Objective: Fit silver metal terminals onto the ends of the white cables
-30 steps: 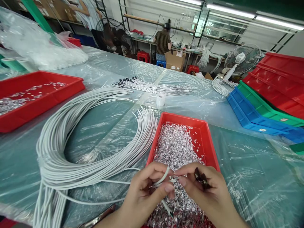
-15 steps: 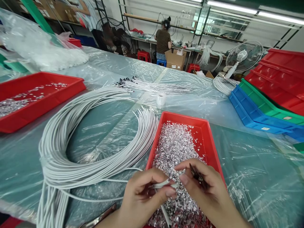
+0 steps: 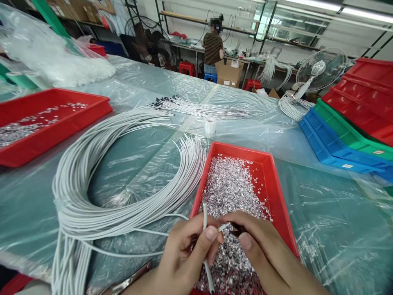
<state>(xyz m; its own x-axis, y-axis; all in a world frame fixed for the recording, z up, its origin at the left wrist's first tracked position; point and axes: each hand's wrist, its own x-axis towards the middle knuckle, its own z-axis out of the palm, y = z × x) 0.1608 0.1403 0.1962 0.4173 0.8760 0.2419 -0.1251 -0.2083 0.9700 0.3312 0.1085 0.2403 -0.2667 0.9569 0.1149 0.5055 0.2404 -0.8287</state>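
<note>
My left hand (image 3: 190,250) pinches white cable (image 3: 205,215) between thumb and fingers; one piece points up and another short end sticks out to the right. Closed around a small dark pointed tool (image 3: 236,229), my right hand (image 3: 264,246) holds its tip at that short end. The tool's exact kind is mostly hidden by the fingers. Both hands are over a red tray (image 3: 279,188) filled with silvery foil-like scraps (image 3: 230,176). To the left lies a large looped bundle of white cables (image 3: 72,200), from which a few strands run toward my left hand.
Another red tray (image 3: 92,112) with scraps stands at the left. Dark-tipped cables (image 3: 202,110) and a white roll (image 3: 210,126) lie behind. Stacked bins (image 3: 353,139) stand at the right. By my left forearm is a metal tool (image 3: 132,278). A person (image 3: 212,49) works at the far bench.
My left hand has turned the cable pieces, so one now points up. My right hand has brought the dark tool's tip from pointing upward down to the short cable end.
</note>
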